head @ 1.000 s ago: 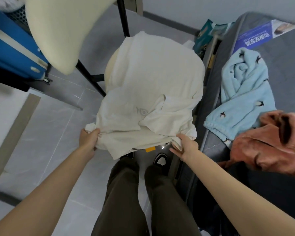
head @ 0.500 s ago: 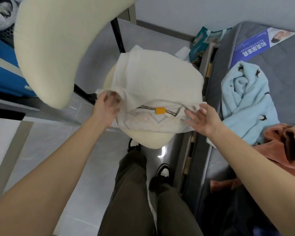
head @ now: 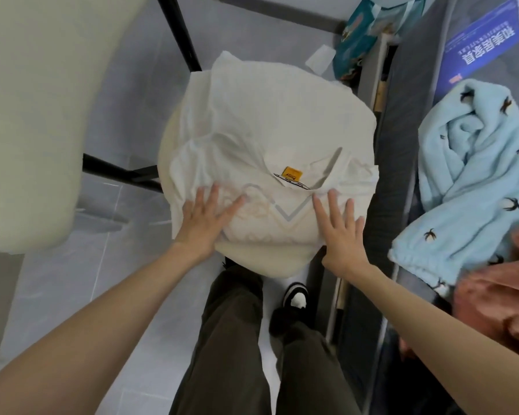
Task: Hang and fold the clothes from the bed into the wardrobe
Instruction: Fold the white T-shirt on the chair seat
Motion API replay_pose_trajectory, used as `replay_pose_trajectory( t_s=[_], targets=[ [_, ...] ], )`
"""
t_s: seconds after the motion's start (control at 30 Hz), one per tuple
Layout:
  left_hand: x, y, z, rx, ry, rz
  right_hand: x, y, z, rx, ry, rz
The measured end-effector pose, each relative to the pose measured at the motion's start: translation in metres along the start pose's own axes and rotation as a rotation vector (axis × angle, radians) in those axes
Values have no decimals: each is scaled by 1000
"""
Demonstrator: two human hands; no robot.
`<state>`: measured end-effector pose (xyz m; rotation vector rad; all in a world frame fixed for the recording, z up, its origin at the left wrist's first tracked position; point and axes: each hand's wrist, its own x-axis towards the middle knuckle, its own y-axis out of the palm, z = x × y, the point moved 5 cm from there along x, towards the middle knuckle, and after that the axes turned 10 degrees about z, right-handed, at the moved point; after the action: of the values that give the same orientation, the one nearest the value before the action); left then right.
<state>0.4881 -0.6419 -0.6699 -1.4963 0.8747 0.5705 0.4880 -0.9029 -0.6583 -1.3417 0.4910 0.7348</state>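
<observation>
A cream white shirt lies folded on the round cream seat of a chair, its orange neck label facing up. My left hand lies flat on the shirt's near left part, fingers spread. My right hand presses flat on the near right edge, fingers straight. On the grey bed at the right lie a light blue fleece garment with small dark bird marks and a rust pink garment.
The chair's cream backrest looms at the upper left on black legs. A blue printed sheet lies on the bed's far end. A teal package stands on the grey floor behind the chair. My legs and shoes are below.
Both hands brought the shirt's lower hem up and folded it over. They have let go of the fabric and now lie flat on the folded shirt.
</observation>
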Motion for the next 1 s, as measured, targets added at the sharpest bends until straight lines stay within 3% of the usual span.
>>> replay_pose_trajectory(
  t_s=[0.17,0.33,0.43,0.57,0.8,1.0],
  targets=[
    [12,4,7,65,-110,-5,35,-24,-16,41,51,-114],
    [15,1,12,-66,-229,-44,26,-15,-20,33,2,-176],
    [14,-1,9,-80,-237,-51,10,8,-18,-80,-80,-153],
    [7,-2,8,-38,-237,-33,16,5,-27,52,-14,-171],
    [-20,-20,5,64,-317,-92,20,-28,-38,-180,-54,-176],
    [-50,-27,3,-23,-407,54,-5,-63,-31,-74,-132,-83]
  ],
)
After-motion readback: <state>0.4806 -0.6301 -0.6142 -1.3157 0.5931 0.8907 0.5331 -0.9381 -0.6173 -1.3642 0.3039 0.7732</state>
